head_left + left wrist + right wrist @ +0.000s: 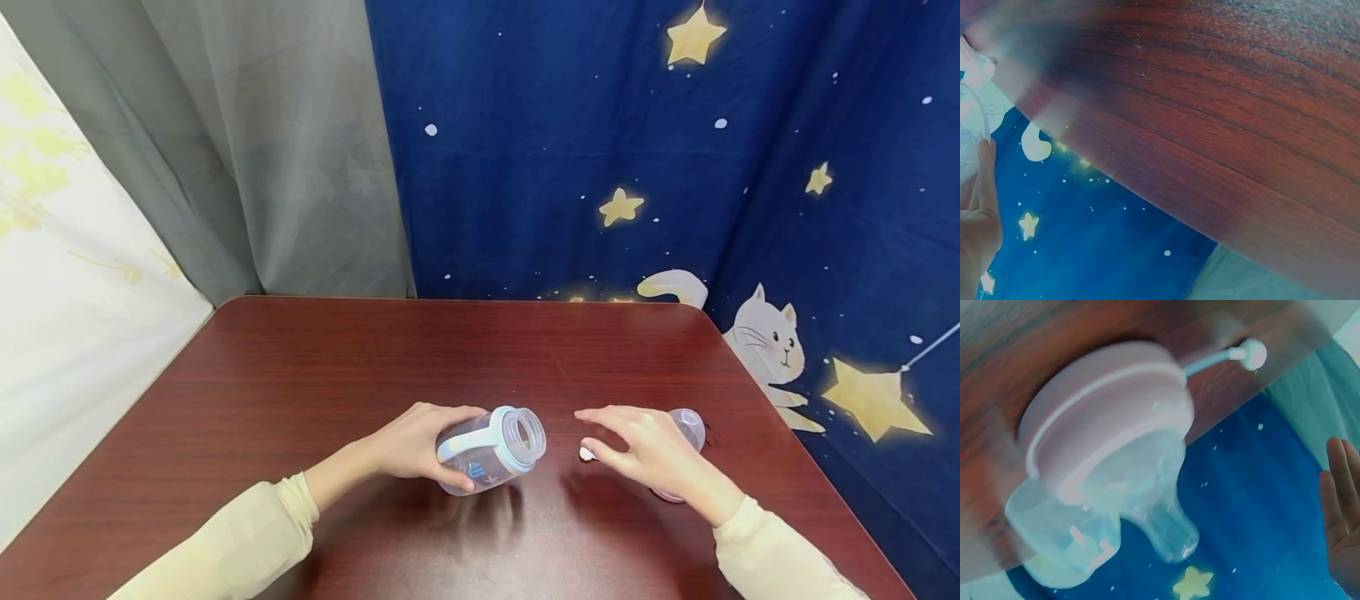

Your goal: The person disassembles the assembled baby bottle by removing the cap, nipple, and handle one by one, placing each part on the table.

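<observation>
My left hand (416, 442) grips a clear baby bottle (487, 477) with a light blue collar and handle. The bottle is tilted, its uncapped mouth facing right. Only part of it shows at the left edge of the left wrist view. My right hand (648, 437) hovers with extended fingers over a pink bottle top (1110, 419) with a clear teat, mostly hidden by that hand in the head view. From the top runs a thin straw (1209, 362) ending in a white ball (587, 454). Beside it lies a clear cap (688, 427).
Both hands are above a reddish-brown wooden table (375, 350). Behind its far edge hang a grey curtain (300, 167) and a dark blue curtain (525, 208) with stars and a white cat. A white cloth (67, 333) hangs at the left.
</observation>
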The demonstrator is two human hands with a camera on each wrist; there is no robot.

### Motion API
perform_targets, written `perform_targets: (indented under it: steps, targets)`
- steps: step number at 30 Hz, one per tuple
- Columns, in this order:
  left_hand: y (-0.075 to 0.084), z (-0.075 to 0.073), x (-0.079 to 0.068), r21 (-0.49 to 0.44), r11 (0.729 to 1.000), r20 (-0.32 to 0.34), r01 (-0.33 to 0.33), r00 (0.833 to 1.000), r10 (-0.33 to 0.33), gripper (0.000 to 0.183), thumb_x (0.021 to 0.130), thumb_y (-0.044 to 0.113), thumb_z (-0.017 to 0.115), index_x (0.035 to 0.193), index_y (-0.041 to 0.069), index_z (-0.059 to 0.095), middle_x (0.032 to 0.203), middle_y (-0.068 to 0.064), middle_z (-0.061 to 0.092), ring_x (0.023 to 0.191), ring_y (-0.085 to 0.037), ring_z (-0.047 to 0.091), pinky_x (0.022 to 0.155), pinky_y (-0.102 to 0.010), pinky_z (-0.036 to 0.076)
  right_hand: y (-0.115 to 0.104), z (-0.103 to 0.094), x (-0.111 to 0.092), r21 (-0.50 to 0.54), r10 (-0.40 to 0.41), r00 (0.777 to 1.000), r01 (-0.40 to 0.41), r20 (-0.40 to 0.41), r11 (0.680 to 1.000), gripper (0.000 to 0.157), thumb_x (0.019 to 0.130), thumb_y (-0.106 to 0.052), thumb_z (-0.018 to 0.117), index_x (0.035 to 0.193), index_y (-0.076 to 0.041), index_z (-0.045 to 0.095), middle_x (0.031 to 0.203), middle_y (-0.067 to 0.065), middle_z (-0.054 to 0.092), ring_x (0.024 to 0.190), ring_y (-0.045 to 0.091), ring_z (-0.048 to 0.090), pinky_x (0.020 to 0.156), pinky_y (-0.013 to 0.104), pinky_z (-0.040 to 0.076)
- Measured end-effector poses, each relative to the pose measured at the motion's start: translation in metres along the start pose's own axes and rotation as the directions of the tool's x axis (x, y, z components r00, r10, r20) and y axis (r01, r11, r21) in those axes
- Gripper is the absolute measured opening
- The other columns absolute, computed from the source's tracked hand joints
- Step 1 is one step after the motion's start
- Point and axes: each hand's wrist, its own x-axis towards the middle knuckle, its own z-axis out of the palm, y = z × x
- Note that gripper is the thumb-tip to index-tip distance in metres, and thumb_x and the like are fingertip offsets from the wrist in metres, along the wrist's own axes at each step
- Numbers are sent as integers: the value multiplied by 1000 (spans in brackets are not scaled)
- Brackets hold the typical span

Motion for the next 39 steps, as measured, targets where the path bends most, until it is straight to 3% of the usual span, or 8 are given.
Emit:
perform_targets:
  steps: [7, 19, 28, 39]
  targets:
    - [0, 1, 1, 6, 1000, -3, -4, 1000, 4, 74, 61, 57, 69, 119, 15, 51, 93, 11, 59, 76, 0, 53, 64, -17, 42, -14, 16, 6, 127, -15, 1000, 12, 24, 992, 45, 75, -28, 69, 116, -18, 57, 91, -7, 62, 69, -1, 54, 59, 22, 44]
    - [1, 4, 1, 9, 1000, -7, -14, 1000, 14, 74, 61, 58, 69, 119, 16, 51, 91, 11, 59, 74, 1, 53, 63, -16, 42, -27, 37, 9, 246, -22, 999, 9, 48, 969, 45, 77, -34, 67, 116, -15, 56, 92, -9, 59, 70, 0, 53, 59, 15, 41]
    - [1, 5, 3, -12, 1000, 4, -18, 1000, 18, 74, 62, 57, 69, 120, 16, 50, 92, 11, 59, 75, 1, 53, 63, -16, 42, -31, 45, 10, 311, 9, 1000, -5, -10, 950, 36, 71, -14, 68, 107, -10, 60, 89, -8, 61, 70, 1, 57, 61, 20, 46]
    - [1, 5, 3, -12, 1000, 4, -26, 1000, 26, 74, 61, 57, 70, 120, 17, 50, 93, 11, 59, 75, 1, 53, 64, -16, 42, -31, 48, 12, 343, 20, 999, -1, -50, 939, 27, 71, -7, 67, 98, -8, 63, 84, -7, 62, 69, 0, 56, 61, 16, 45]
